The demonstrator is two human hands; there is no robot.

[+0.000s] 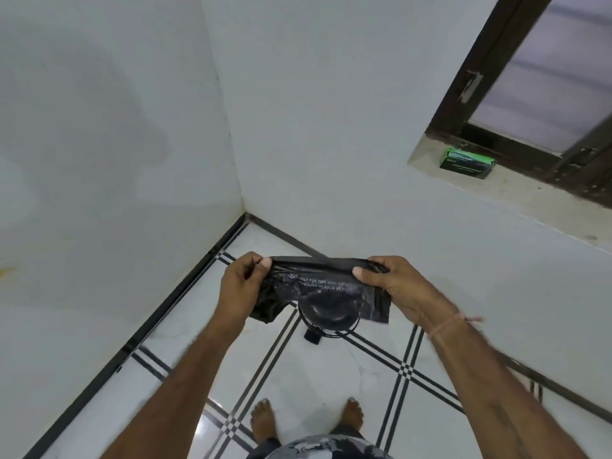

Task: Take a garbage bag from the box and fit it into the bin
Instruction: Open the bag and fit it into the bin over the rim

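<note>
Two flat, matte white walls point(331, 127) meet in a corner, faint shadows and smudges on the left one. A dark strip runs along their base.

The floor point(314, 376) is glossy white tile, marble-like, crossed by narrow black triple-line bands that form small checker patches where they intersect.

Window point(536, 71) at upper right: dark brown wooden frame, frosted panes, a metal latch on the frame. Below it a pale, speckled stone sill point(516, 193) is set into the wall.

Both forearms reach in from the bottom edge, bare. A thin pinkish thread is tied round the right wrist.

The garbage bag point(318, 286) is thin black plastic, slightly see-through and crinkled, with lines of small pale print across it, too blurred to read in full. It is stretched flat between the two hands above the bin, not yet inside it, its lower corners hanging loose.

The left hand point(238, 286) pinches the bag's upper left edge, thumb over bent fingers; its grip is narrow and closed on the plastic. The right hand point(384, 279) clamps the upper right edge the same way, thumb on top, the film bunched under it.

The bin point(328, 316) stands on the floor near the corner, round, with a domed black lid seen partly through the bag and a thin wire ring round it; a small black pedal juts from its base.

The box point(467, 164) rests on the sill, well apart from the hands: small, rectangular, green top and black side, cardboard by the look.

Two bare feet show on the tile at the bottom.
</note>
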